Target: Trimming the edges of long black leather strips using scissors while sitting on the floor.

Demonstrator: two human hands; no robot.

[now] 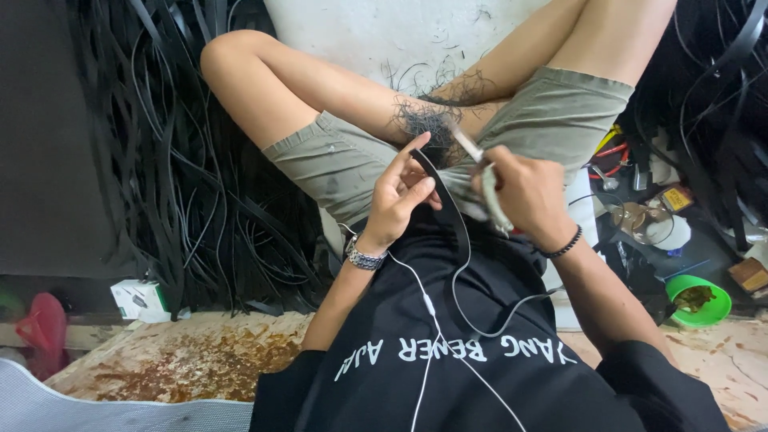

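A seated person is seen from above, knees drawn up and apart, both hands held close together over the lap.

Little open room is left around the hands. They are hemmed in by the bare thighs and the olive shorts (552,112) on either side. A dense curtain of black strips (192,176) hangs along the left, and more fills the upper right corner. A pale floor (384,32) shows between the knees, strewn with thin black shavings. To the right, clutter crowds the edge: a green bowl (698,300), small tools and boxes. At lower left, a stained board (200,360) lies open, with a small white box (138,298) and a red object (42,328) beside it.

The left hand (400,196) is raised with the wrist bent, and a metal watch (364,256) is worn on it. Its thumb and fingers are pinched on a black strip (452,208), which curves down between the hands over the black shirt (448,352). The right hand (524,192), with a dark bead bracelet (564,246) at the wrist, is curled around a pale-handled knife (480,172), whose tip points up and left toward a tuft of shavings (428,124) on the lap. White earphone cables (436,320) run down across the shirt.
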